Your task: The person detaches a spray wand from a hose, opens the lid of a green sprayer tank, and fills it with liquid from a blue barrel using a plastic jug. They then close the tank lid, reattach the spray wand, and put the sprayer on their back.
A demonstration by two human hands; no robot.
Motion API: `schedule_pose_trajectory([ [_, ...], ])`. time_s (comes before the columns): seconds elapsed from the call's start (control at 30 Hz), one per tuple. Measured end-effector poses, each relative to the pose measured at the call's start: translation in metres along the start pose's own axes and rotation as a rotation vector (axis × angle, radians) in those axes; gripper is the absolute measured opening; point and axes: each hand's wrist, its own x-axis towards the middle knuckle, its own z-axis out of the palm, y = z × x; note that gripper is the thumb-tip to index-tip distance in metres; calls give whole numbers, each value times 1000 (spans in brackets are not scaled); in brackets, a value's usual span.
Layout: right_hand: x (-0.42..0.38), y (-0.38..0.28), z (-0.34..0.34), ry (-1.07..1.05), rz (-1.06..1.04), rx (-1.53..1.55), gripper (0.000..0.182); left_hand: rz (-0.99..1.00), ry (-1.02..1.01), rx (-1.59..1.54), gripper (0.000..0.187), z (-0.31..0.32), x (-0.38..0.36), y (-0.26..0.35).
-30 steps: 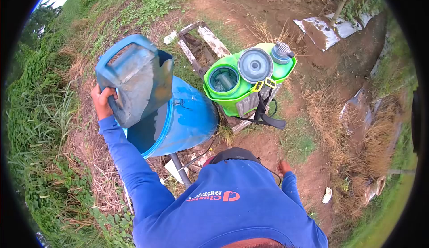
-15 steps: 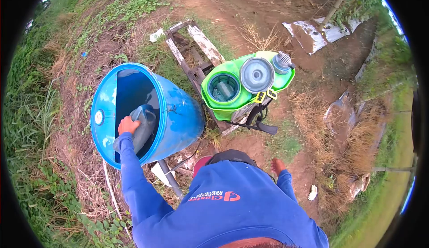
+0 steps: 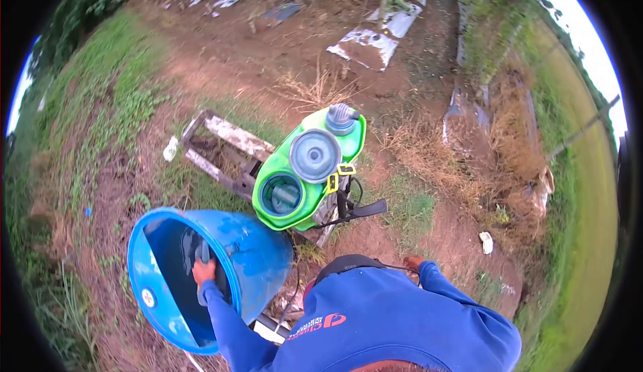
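Observation:
My left hand [image 3: 203, 271] reaches into the mouth of a tilted blue plastic drum [image 3: 258, 248]. Its fingers are closed around a grey translucent plastic jug [image 3: 194, 243], whose lower part is hard to make out against the dark inside. Held out on the other side of my body, my right hand [image 3: 413, 262] is small in view with its fingers loosely apart; nothing is plainly in it. Ahead of me is a green knapsack sprayer tank [image 3: 305, 206]. Its filler opening [image 3: 281, 194] is uncovered, with a strainer inside, and a round grey lid [image 3: 315, 156] lies beside it.
A weathered wooden frame [image 3: 238, 137] supports the sprayer tank. Black straps [image 3: 365, 210] with yellow buckles hang off its right side. Dry brush [image 3: 429, 164] and torn plastic sheeting [image 3: 375, 47] lie on the soil beyond. Weeds [image 3: 117, 90] grow at the left.
The view has tilted and turned, bringing the drum and sprayer tank lower and leftward in the picture. My left hand and the jug have gone deeper into the drum. My right hand has shifted slightly.

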Motion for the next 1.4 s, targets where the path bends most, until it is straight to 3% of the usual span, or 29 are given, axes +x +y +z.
schedule_pose_trajectory([
  [0.03, -7, 3, 2, 13, -3, 57, 24, 35, 97, -42, 63, 10, 0, -8],
  [0.07, -17, 5, -1, -5, 30, 56, 25, 14, 62, -105, 64, 7, -1, -7],
  [0.13, -37, -2, -4, -13, 99, 45, 28, 83, 169, -289, 55, 16, -3, -23],
  [0.2, -20, -7, 5, -6, 34, 53, 28, 153, 294, -472, 49, 39, 10, -60],
  [0.27, -9, -12, 11, -24, -37, 59, 27, -102, 211, -812, 34, 14, -7, -50],
  [0.33, -4, -34, 20, -83, -57, 116, 25, -136, 299, -1104, 21, 2, -16, -53],
  [0.4, -7, -64, 27, -108, -105, 121, 25, -179, 356, -1204, 21, -5, -21, -66],
  [0.5, -12, -92, 34, -124, -165, 113, 25, -54, 492, -1237, 19, -27, -30, -71],
  [0.67, -13, -103, 33, -172, -240, 75, 24, 36, 536, -1231, 17, -91, -55, -68],
  [0.83, -3, -79, 22, -166, -113, 0, 23, 257, 561, -1087, 12, -168, -78, -60],
  [0.9, -5, -69, 20, -165, -89, -47, 23, 288, 574, -1089, 11, -211, -117, -5],
  [1.03, -1, -54, 24, -183, -69, -38, 24, 357, 501, -1046, 14, -265, -143, 25],
  [1.13, 34, -35, 36, -243, -45, 25, 26, 383, 434, -1074, 16, -286, -158, 51],
  [1.4, 8, -37, 57, -306, -13, 113, 13, 505, 320, -949, 18, -294, -179, 113],
])
